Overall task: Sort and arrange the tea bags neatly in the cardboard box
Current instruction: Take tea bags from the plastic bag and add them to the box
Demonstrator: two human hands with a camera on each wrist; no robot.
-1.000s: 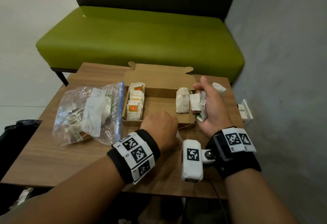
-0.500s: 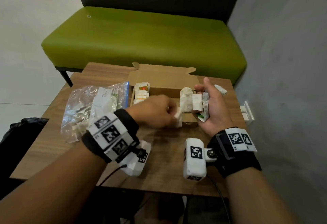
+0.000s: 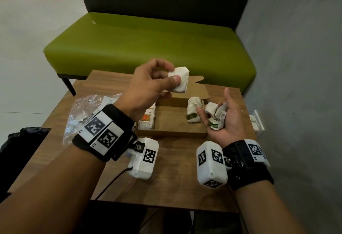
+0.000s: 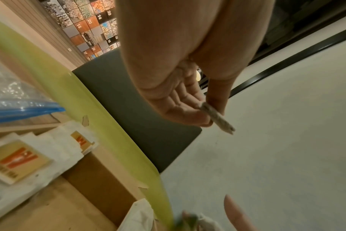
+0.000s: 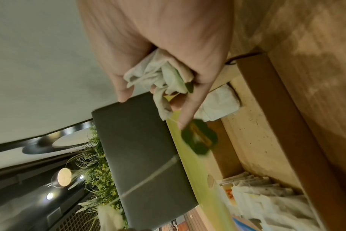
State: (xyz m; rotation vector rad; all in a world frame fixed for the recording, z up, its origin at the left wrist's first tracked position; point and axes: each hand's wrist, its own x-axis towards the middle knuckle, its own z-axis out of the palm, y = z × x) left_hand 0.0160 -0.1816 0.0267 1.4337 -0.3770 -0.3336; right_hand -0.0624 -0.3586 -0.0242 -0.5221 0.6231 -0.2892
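Head view: left hand (image 3: 148,83) pinches one white tea bag (image 3: 180,82) between thumb and fingers, raised above the cardboard box (image 3: 172,133). Right hand (image 3: 224,121), palm up just right of it, clutches several crumpled tea bags (image 3: 215,112); more lie inside the box below.

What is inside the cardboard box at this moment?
Inside the cardboard box: a row of orange-labelled tea bags along its left side, and one white tea bag with a green tag at the right. The left hand covers the row's far end.
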